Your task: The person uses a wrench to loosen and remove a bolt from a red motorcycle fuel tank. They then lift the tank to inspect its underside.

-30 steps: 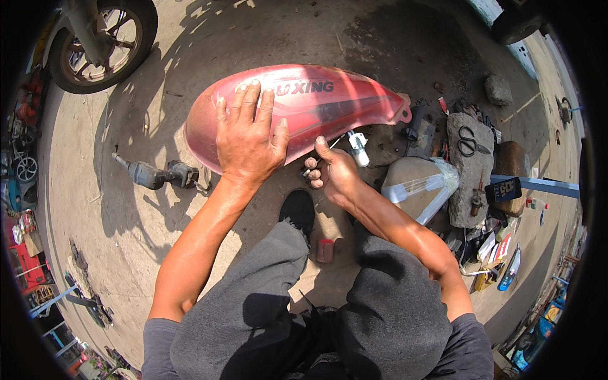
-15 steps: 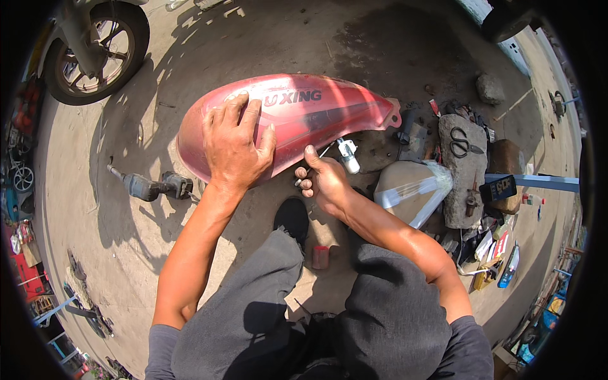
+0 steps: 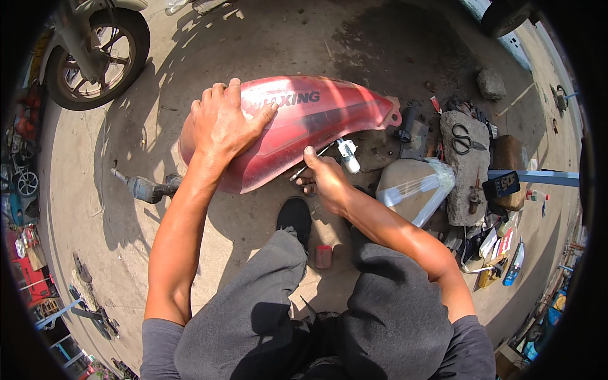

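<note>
A red motorcycle fuel tank with dark markings lies on the ground ahead of me. My left hand grips its rounded left part, fingers bent over the far edge and the thumb apart on the top. Just below the tank's near edge, my right hand is closed on a thin metal rod-like tool; its far end points at a small white fuel tap under the tank. Whether the tool touches the tap I cannot tell.
A carburettor-like metal part lies left of the tank. To the right are a tape-wrapped piece, a stone slab bearing scissors, and scattered small parts. A red block sits between my feet. A motorcycle wheel stands far left.
My left hand has slid left and away over the tank to its far edge. The tank has tipped slightly, showing more of its near side. My right hand has shifted slightly.
</note>
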`<control>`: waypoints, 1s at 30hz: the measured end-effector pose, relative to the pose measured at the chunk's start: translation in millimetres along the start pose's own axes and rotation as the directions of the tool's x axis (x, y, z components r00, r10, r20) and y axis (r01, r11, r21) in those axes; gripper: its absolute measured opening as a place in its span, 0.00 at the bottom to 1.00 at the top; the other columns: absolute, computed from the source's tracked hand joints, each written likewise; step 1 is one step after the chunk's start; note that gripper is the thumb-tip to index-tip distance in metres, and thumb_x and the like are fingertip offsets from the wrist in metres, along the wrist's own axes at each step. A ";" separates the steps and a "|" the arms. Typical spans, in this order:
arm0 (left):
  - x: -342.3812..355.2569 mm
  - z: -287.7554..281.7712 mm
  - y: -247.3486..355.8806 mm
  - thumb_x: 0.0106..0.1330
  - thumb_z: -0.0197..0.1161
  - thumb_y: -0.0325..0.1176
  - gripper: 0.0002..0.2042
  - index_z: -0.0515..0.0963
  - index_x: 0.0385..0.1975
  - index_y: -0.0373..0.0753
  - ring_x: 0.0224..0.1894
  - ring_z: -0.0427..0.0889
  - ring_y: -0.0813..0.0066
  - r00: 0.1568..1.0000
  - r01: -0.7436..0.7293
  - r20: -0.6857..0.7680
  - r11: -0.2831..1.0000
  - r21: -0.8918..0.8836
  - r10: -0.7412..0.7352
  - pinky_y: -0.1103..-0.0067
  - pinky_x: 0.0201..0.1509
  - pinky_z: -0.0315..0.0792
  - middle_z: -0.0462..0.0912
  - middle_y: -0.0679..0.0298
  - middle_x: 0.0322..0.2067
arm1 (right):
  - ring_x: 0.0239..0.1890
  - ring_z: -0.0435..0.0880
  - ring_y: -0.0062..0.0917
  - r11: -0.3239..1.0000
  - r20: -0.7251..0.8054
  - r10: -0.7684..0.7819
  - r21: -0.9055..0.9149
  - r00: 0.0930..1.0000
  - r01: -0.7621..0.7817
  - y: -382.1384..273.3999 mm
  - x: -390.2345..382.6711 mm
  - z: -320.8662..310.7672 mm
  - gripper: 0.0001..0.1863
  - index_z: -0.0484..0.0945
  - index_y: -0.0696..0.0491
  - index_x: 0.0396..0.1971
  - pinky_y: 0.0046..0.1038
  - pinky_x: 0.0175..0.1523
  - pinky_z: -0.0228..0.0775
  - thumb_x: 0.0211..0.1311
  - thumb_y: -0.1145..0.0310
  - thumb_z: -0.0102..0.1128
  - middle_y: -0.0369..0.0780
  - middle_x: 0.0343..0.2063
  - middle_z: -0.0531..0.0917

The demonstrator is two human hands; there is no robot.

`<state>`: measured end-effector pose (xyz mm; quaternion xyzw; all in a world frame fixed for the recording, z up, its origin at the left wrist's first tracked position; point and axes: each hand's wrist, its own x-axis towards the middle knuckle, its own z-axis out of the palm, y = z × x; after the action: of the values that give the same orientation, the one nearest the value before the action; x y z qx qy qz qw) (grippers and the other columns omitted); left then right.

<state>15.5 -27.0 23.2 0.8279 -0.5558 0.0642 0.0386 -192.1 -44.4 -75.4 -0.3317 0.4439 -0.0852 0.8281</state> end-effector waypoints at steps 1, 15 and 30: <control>-2.4 1.7 -1.8 0.57 0.58 0.65 0.39 0.74 0.56 0.35 0.54 0.75 0.53 0.999 -0.002 -0.036 1.000 0.013 0.003 0.62 0.58 0.68 0.78 0.50 0.49 | 0.35 0.79 0.22 1.000 0.013 0.014 0.004 1.000 -0.014 -2.1 -2.4 2.1 0.27 0.76 0.55 0.46 0.26 0.39 0.70 0.72 0.43 0.44 0.39 0.34 0.81; -13.4 4.6 -2.7 0.53 0.63 0.63 0.37 0.75 0.52 0.33 0.51 0.77 0.51 0.987 -0.052 -0.157 0.998 -0.040 0.045 0.59 0.54 0.67 0.78 0.47 0.45 | 0.34 0.81 0.28 0.986 0.059 0.019 0.163 0.998 -0.029 10.6 -1.8 -2.4 0.27 0.75 0.60 0.45 0.30 0.41 0.77 0.70 0.46 0.50 0.43 0.32 0.80; -14.7 0.9 -0.9 0.54 0.63 0.62 0.38 0.75 0.54 0.34 0.53 0.76 0.51 0.993 -0.024 -0.113 0.999 -0.033 0.020 0.62 0.58 0.67 0.78 0.48 0.49 | 0.24 0.81 0.25 0.984 0.035 -0.002 0.177 0.999 -0.004 2.7 -8.5 0.2 0.26 0.75 0.65 0.35 0.27 0.30 0.79 0.71 0.50 0.52 0.47 0.28 0.82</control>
<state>10.9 -13.3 20.2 0.8161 -0.5628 0.1017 0.0834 -197.3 -38.5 -71.2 -0.2581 0.4202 -0.1180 0.8619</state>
